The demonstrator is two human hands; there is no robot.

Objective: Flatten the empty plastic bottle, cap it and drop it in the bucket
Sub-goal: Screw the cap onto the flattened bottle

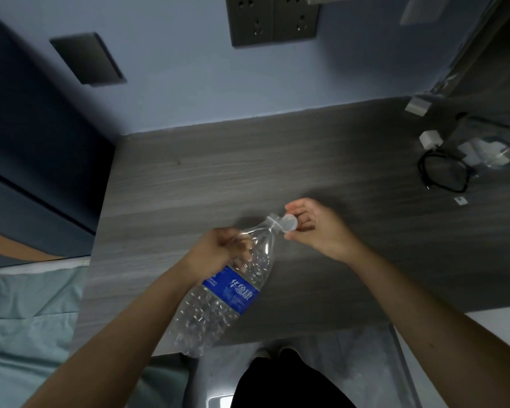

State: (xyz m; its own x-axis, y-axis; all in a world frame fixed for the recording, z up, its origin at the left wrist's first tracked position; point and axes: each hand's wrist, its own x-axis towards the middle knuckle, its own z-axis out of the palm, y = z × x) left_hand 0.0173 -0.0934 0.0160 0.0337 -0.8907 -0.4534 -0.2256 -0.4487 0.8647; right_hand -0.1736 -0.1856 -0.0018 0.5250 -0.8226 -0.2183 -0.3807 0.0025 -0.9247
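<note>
Right fingers (290, 208) pinching the cap (289, 223) at the neck, left fingers (242, 254) squeezing the bottle (224, 293). If I cross-thread it, it'll reinflate.

Hands (227, 248) on bottle (224, 293), cap (289, 223)

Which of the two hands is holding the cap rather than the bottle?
The right hand pinches the cap at the bottle's neck; the left hand grips the bottle's body.
</note>
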